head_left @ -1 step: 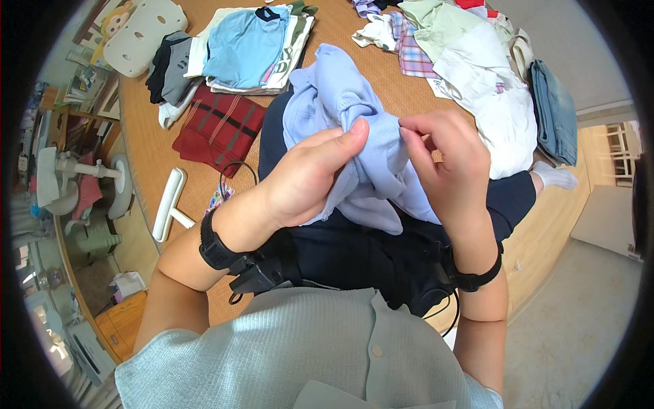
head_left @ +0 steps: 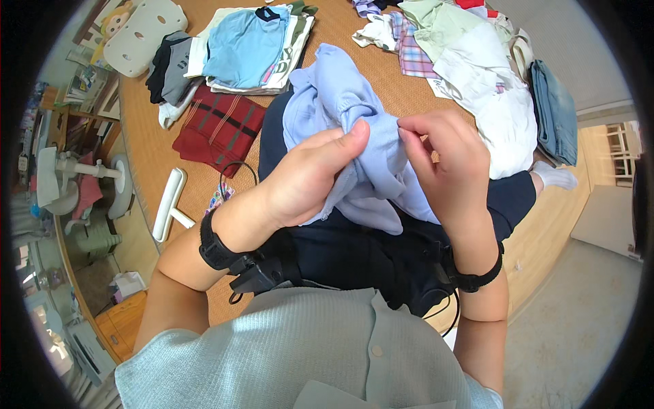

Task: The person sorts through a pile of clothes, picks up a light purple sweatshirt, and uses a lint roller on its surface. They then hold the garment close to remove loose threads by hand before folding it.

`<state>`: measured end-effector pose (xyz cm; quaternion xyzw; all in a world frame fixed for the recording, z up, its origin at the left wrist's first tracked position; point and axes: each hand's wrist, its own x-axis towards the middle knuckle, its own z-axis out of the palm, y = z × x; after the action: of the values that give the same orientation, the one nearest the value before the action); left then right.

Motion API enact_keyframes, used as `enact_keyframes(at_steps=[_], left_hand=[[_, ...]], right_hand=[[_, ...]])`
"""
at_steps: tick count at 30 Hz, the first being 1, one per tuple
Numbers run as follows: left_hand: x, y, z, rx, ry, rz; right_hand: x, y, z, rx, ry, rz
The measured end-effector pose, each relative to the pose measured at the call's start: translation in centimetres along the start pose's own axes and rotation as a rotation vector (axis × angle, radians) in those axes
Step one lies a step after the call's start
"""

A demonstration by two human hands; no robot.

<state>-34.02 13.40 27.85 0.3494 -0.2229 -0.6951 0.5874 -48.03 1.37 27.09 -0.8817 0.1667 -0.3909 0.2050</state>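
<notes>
A lavender-blue cloth garment (head_left: 347, 102) lies bunched over my lap, its exact kind hidden by the folds. My left hand (head_left: 310, 174) is closed round a gathered part of it, thumb on top. At the garment's right side, the thumb and forefinger of my right hand (head_left: 446, 160) pinch the cloth; whatever small bit sits between those fingertips is too small to make out. Loose folds hang below both hands onto my dark trousers (head_left: 340, 255).
Beyond my left hand lie a folded dark-red checked cloth (head_left: 218, 126) and a stack topped by a light-blue shirt (head_left: 248, 48). A white lint roller (head_left: 170, 204) rests by my left forearm. To the right are heaped white clothes (head_left: 490, 88) and folded jeans (head_left: 553, 116).
</notes>
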Motion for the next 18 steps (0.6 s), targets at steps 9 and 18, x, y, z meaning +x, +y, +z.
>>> enact_keyframes(at_steps=[9, 18], left_hand=[[0.0, -0.1, -0.5, 0.055, -0.015, -0.005], [0.4, 0.0, -0.1, -0.246, 0.022, 0.036]], right_hand=[[0.3, 0.9, -0.9, -0.109, -0.034, 0.168], [-0.6, -0.2, 0.4, 0.079, -0.045, 0.102]])
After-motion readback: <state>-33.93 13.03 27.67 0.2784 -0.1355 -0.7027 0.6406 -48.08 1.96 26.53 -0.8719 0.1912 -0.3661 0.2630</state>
